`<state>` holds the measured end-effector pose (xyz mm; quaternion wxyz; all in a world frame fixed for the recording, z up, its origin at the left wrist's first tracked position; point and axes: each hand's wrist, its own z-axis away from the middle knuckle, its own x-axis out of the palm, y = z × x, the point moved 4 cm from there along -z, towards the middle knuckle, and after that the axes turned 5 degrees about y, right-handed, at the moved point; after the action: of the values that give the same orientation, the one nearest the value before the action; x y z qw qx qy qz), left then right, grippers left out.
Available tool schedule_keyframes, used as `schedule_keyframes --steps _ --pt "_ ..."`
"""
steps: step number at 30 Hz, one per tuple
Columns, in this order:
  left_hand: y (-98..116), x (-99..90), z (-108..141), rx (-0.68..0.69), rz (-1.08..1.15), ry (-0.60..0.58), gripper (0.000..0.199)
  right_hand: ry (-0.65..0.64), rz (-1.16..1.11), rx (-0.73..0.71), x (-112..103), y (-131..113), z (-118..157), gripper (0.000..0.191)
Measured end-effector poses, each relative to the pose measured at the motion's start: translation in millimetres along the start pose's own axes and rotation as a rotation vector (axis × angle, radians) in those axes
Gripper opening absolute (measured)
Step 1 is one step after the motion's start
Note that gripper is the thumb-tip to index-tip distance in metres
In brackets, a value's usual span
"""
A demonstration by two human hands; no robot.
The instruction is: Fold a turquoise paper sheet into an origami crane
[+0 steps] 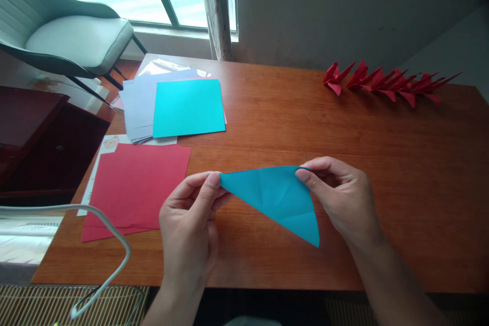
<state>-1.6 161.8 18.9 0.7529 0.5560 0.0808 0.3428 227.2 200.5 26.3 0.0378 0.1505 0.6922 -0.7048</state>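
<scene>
A blue sheet of origami paper (275, 193), folded into a triangle with crease lines across it, hangs between my hands above the table. My left hand (194, 214) pinches its narrow left corner between thumb and fingers. At the upper right corner, my right hand (340, 193) grips the paper's top edge the same way. The third corner points down and to the right, free of both hands.
Red paper sheets (137, 188) lie at the left of the wooden table (267, 117). Behind them a turquoise sheet (189, 107) rests on pale papers (139, 104). Red folded paper figures (393, 84) line the back right. A white cable (124, 244) loops at lower left; a chair (80, 43) stands beyond.
</scene>
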Motion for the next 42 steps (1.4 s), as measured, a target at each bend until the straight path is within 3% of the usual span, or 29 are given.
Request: schedule_keyframes --steps 14,22,25,29,42 --pt "-2.1 -1.3 2.6 0.012 -0.004 -0.032 0.016 -0.007 -0.002 -0.017 0.4 2.9 1.0 0.007" --pt "-18.7 21.3 19.3 -0.15 -0.067 -0.235 0.029 -0.03 0.003 0.002 2.8 3.9 2.5 0.008" --pt "-22.5 32.9 26.5 -0.224 -0.081 -0.185 0.038 -0.05 -0.005 0.006 5.5 2.3 2.8 0.008" --pt "-21.1 41.3 28.8 -0.223 -0.079 -0.103 0.043 -0.075 -0.023 0.013 7.0 0.7 4.0 0.007" --pt "-16.5 14.0 6.1 -0.114 -0.057 -0.117 0.019 -0.057 0.031 0.042 2.5 3.7 5.9 0.012"
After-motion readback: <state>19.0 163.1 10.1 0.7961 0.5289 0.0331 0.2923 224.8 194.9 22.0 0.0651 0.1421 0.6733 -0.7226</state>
